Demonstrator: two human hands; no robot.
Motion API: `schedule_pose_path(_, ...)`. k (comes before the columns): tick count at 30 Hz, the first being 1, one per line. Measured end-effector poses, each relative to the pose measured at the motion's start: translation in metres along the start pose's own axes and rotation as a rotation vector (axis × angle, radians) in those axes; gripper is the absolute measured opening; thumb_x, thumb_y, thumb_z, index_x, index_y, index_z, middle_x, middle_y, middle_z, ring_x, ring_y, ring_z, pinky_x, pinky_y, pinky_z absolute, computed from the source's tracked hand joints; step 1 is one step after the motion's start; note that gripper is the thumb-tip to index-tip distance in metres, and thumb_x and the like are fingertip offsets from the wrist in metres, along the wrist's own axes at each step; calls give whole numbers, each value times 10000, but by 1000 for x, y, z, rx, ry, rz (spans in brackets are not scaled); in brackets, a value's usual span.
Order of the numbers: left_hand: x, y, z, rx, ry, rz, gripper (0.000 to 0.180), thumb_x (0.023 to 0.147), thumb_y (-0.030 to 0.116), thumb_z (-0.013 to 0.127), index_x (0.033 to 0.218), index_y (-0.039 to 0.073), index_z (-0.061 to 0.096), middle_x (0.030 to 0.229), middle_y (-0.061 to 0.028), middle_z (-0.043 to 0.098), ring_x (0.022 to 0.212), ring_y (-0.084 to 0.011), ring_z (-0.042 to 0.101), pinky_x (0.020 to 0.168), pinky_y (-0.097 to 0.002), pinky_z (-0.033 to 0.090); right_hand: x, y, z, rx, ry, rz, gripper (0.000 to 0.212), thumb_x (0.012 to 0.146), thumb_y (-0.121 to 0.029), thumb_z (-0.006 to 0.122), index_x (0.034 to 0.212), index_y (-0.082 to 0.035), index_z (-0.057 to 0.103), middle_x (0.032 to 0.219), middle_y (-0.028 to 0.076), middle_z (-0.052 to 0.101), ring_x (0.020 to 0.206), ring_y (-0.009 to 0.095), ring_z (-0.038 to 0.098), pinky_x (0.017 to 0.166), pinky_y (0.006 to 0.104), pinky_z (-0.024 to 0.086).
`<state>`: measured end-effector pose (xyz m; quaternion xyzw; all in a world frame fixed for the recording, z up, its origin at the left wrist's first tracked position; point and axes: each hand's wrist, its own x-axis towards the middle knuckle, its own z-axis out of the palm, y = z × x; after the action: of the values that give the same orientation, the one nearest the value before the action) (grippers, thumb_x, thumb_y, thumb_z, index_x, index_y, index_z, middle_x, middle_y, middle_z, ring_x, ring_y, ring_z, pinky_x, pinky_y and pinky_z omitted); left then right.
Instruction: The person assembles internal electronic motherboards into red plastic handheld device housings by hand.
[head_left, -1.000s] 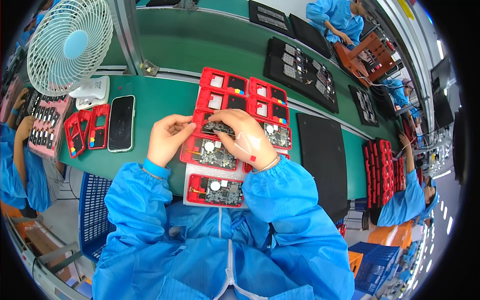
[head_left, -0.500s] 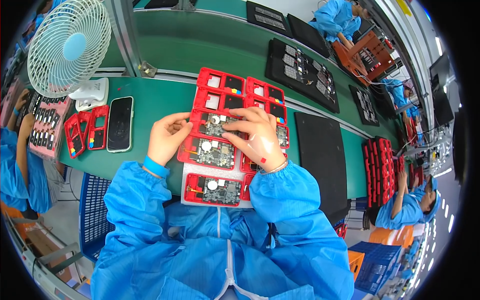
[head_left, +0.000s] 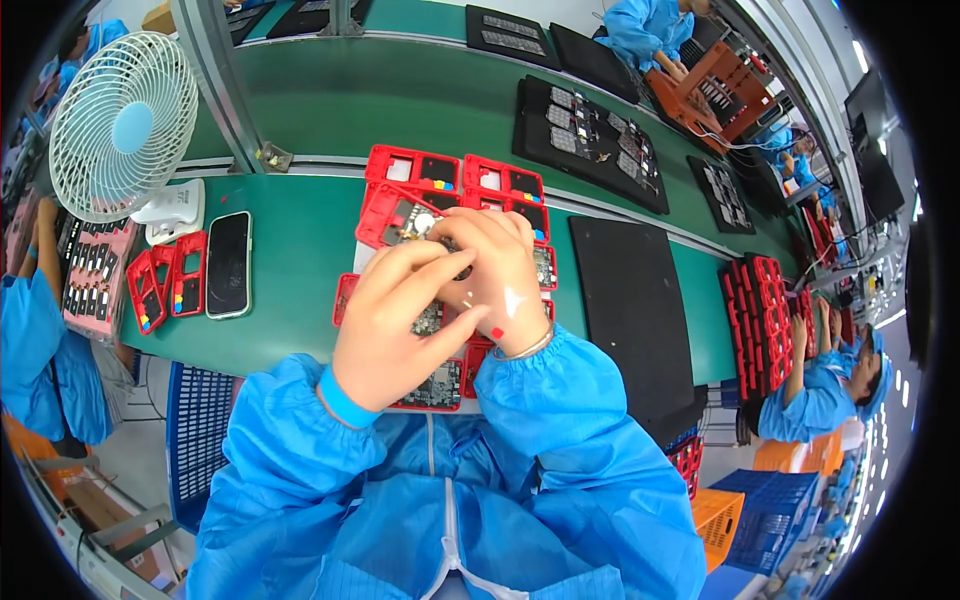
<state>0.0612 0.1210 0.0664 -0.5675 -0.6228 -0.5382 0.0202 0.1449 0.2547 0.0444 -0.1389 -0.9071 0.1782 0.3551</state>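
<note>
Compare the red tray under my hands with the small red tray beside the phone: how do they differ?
The red tray under the hands is mostly hidden by the left hand and right hand; the small red tray beside the phone lies untouched and fully in view. The first sits in a cluster of similar trays, some holding circuit boards; the small one lies apart, near the fan. Both are red, compartmented, and on the green table.
</note>
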Motion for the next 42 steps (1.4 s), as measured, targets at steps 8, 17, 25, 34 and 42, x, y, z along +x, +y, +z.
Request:
schedule_pose_path(8, -2, 3, 22, -126, 43, -161, 272, 746, 7, 802, 1009, -3, 733, 862, -101, 707, 754, -213, 685, 710, -319, 555, -7, -1, 0, -41, 62, 77, 365, 571, -175, 749, 916, -132, 638, 934, 47, 648, 909, 274, 589, 829, 415, 379)
schedule_pose_path(17, -1, -13, -2, -834, 186, -458, 167, 860, -68, 709, 1022, -25, 716, 968, -88, 724, 891, -140, 672, 796, -278, 536, -29, -4, -18, 1339, 101, 729, 217, 978, -167, 650, 1139, -33, 595, 1086, 63, 690, 971, 171, 676, 824, 302, 551)
schedule_pose_path(25, -4, -22, 10, -1052, 240, -516, 167, 881, -22, 712, 1048, -14, 707, 1011, -105, 728, 905, -159, 682, 827, -300, 552, -47, -7, -17, 1734, -6, 794, 437, 1021, -273, 586, 1371, -29, 494, 1263, 99, 634, 1124, 183, 640, 936, 348, 547)
schedule_pose_path(34, -1, -23, 11, -830, 241, -466, 154, 888, -26, 707, 1042, -23, 702, 925, -88, 720, 785, -121, 668, 665, -253, 546, -46, -11, -16, 1707, -64, 743, 307, 991, -215, 640, 1226, -38, 553, 1228, 93, 643, 1135, 181, 634, 968, 347, 522)
schedule_pose_path(42, -2, -27, 9, -818, 255, -537, 206, 887, -46, 697, 1089, -24, 661, 910, -70, 699, 776, -108, 655, 618, -231, 532, -40, -21, -22, 1666, -78, 750, 255, 988, -185, 641, 1188, -48, 562, 1148, 102, 687, 1047, 172, 660, 936, 326, 519)
